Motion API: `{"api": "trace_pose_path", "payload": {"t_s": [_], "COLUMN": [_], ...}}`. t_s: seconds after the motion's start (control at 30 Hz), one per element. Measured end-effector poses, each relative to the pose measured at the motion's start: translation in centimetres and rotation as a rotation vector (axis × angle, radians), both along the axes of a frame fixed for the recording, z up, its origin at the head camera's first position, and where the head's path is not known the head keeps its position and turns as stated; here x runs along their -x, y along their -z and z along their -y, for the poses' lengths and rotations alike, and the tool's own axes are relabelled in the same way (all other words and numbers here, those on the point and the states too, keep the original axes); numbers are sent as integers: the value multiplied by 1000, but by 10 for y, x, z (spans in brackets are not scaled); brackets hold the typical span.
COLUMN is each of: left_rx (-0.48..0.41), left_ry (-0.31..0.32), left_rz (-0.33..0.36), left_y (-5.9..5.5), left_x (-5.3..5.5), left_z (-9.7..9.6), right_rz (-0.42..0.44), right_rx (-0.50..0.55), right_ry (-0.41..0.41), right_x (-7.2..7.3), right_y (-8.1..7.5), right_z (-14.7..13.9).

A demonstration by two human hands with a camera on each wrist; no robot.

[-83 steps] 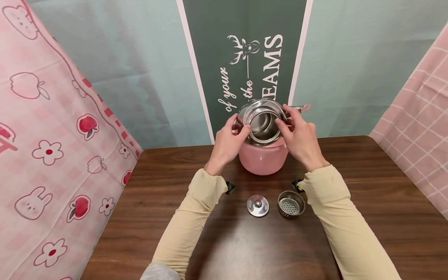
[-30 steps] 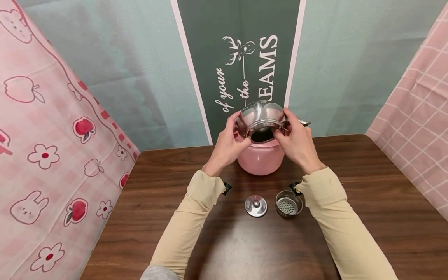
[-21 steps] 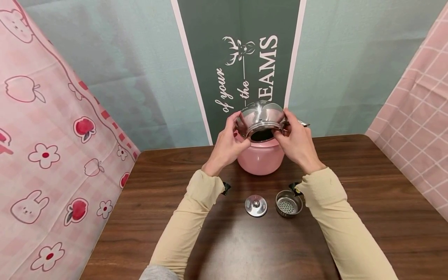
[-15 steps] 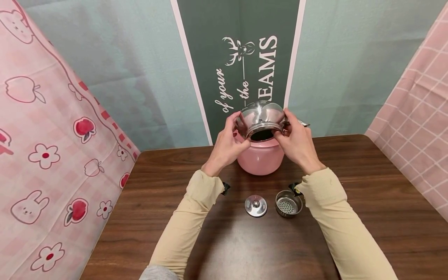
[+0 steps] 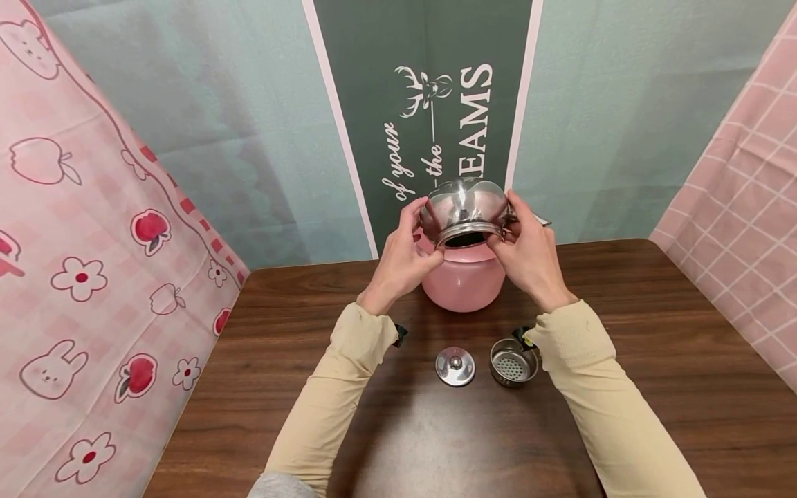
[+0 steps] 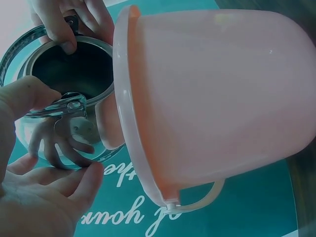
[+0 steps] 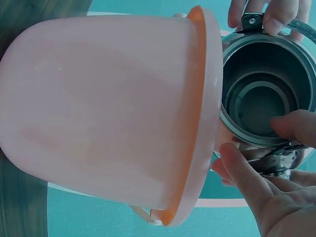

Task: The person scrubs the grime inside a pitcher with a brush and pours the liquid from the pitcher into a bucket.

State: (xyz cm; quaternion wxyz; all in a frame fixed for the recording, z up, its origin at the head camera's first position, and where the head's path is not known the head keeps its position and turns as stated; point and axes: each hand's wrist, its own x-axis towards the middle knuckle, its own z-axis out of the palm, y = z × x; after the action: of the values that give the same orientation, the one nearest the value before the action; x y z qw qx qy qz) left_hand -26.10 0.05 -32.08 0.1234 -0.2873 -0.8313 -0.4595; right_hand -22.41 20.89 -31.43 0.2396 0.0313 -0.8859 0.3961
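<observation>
A shiny steel teapot is tipped mouth-down over the pink bucket near the table's back edge. My left hand grips its left side, thumb at the rim and fingers around the belly. On the opposite side my right hand holds it the same way, beside the spout. The right wrist view shows my right thumb over the rim of the teapot's mouth, with the inside dark. In the left wrist view the teapot's metal handle hangs to one side. What lies inside the bucket is hidden.
On the wooden table, a round steel lid with a knob lies in front of the bucket. Right of it stands a steel strainer basket with a perforated bottom. Curtains hang behind and at both sides.
Both hands have tilted the teapot forward, so its mouth turned from facing me to facing down into the bucket. Over the last second it has tipped slightly further. Lid and strainer stay put.
</observation>
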Motion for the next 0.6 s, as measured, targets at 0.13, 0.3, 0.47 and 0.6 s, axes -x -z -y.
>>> {"api": "trace_pose_path", "payload": {"t_s": [0.13,0.3,0.47,0.6], "left_rx": [3,7,12,14], "left_ry": [2,1,3,6], "left_rz": [-34,-46,-55,-63], "left_y": [1,0,0,1], "left_x": [1,1,0,0], "left_z": [0,0,0,0], "right_rz": [-5,-8,-8,-17], "right_rx": [10,23,33,41], "right_ry": [4,7,6,3], "right_x": [0,-1,-1,-1], "right_y": [0,0,0,1], "right_z": [1,1,0,0]}}
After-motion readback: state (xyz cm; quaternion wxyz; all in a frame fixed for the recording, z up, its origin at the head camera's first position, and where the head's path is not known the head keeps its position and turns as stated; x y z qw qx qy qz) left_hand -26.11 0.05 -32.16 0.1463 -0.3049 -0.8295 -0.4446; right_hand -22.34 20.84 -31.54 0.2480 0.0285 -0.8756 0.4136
